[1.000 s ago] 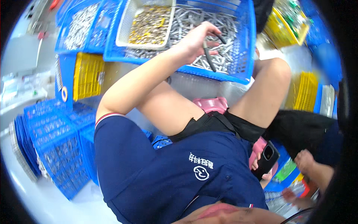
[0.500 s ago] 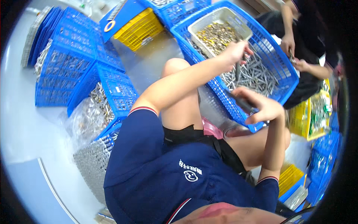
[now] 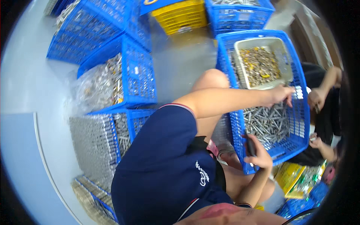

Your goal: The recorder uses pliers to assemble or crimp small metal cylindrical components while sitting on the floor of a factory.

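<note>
A pale grey floor fills the left side, smooth and evenly lit. Stacked blue plastic crates crowd the middle and top, some holding bagged silver metal parts. A yellow crate sits at the top. A brown wall edge shows at upper right.
</note>
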